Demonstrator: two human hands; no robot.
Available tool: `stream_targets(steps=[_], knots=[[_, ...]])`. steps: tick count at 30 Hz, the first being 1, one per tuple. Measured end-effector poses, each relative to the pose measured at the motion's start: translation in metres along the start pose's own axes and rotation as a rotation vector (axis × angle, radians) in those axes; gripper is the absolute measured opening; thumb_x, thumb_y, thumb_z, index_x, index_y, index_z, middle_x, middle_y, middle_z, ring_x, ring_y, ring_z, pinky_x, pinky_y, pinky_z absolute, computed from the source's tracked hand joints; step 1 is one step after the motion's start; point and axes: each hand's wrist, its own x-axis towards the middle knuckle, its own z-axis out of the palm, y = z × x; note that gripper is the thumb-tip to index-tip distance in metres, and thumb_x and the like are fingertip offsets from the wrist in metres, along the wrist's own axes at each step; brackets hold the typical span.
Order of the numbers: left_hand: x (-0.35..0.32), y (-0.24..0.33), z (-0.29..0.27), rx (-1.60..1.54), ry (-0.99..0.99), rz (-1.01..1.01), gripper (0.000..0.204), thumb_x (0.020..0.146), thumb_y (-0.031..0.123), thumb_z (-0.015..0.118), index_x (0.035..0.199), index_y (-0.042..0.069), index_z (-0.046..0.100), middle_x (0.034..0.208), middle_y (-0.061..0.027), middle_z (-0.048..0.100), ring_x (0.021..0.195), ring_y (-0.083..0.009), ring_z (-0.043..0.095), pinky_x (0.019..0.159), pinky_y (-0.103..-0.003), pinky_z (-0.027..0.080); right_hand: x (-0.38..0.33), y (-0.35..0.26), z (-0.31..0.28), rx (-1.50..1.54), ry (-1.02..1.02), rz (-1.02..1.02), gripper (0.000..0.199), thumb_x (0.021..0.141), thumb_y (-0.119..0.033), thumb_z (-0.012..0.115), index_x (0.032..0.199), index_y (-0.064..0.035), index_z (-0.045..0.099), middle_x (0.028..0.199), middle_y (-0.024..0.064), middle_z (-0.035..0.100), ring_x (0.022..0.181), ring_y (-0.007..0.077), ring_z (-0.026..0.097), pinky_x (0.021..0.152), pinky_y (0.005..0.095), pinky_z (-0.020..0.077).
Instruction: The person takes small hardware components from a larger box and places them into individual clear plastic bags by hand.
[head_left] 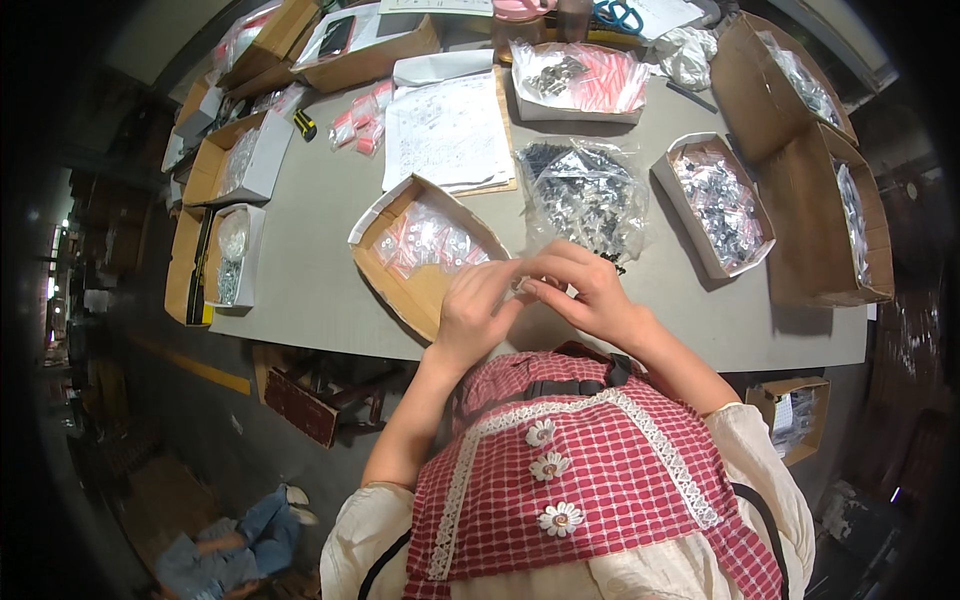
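Close together over the table's near edge, both my hands are closed at the fingertips. Between them is what looks like a small clear plastic bag (512, 292), mostly hidden by the fingers. My left hand (472, 308) pinches it from the left, beside the near right side of an open cardboard box (372, 262). That box holds several small clear bags (425, 238) with pale round parts and red edges. My right hand (590, 293) grips from the right, just in front of a large clear bag (630, 200) full of small black and metallic parts.
Papers (440, 135) lie behind the box, with red-edged bags (362, 118) and a yellow-black cutter knife (305, 124) to their left. More part boxes stand at the back (580, 115), right (745, 255) and left (262, 165). A stool (300, 405) stands below the table's front edge.
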Motion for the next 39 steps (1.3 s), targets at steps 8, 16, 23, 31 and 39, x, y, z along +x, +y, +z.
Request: stream_targets(steps=[8,16,23,31,39], knots=[[0.015,0.024,0.005,-0.264,-0.108,-0.322,0.038,0.085,0.003,0.07,0.121,0.0,0.062,0.095,-0.0089,0.07,0.084,-0.0164,0.066,0.073,-0.028,0.052,-0.01,0.014,-0.009,0.316,0.034,0.297,0.018,0.092,-0.014,0.068,0.103,0.0005,0.068,0.09,0.0085,0.067,0.077,0.0181,0.067,0.067,0.0282,0.0529],[0.022,0.019,-0.015,-0.987,-0.261,-0.8,0.024,0.093,0.018,0.067,0.109,0.0,0.064,0.093,-0.0096,0.072,0.081,-0.0117,0.067,0.067,-0.023,0.049,-0.009,-0.005,-0.037,0.729,-0.036,0.679,0.016,0.095,-0.011,0.066,0.103,0.0022,0.062,0.083,0.0085,0.068,0.072,0.0165,0.07,0.066,0.0281,0.0574],[0.046,0.032,-0.02,-0.784,-0.335,-0.759,0.011,0.092,0.014,0.065,0.09,0.003,0.064,0.073,0.0004,0.062,0.064,-0.0042,0.054,0.057,-0.02,0.041,-0.004,-0.028,-0.037,0.724,-0.133,0.659,0.022,0.095,-0.006,0.064,0.113,0.0002,0.053,0.081,0.0067,0.066,0.07,0.0146,0.069,0.062,0.027,0.057],[0.038,0.029,-0.009,-0.733,-0.313,-0.637,0.014,0.088,0.014,0.066,0.084,0.001,0.065,0.072,-0.0025,0.065,0.067,-0.0069,0.06,0.06,-0.024,0.047,-0.012,-0.007,-0.029,0.62,-0.211,0.592,0.018,0.097,-0.019,0.063,0.096,-0.002,0.06,0.079,0.0011,0.063,0.061,0.0096,0.06,0.056,0.0254,0.049],[0.026,0.029,0.004,-0.733,-0.277,-0.645,0.014,0.089,0.013,0.067,0.086,0.0,0.065,0.074,-0.0016,0.065,0.068,-0.0071,0.061,0.061,-0.023,0.047,-0.018,-0.014,-0.041,0.577,-0.271,0.732,0.02,0.094,-0.02,0.062,0.081,-0.0042,0.062,0.064,-0.0032,0.055,0.054,0.006,0.051,0.05,0.0227,0.0394]])
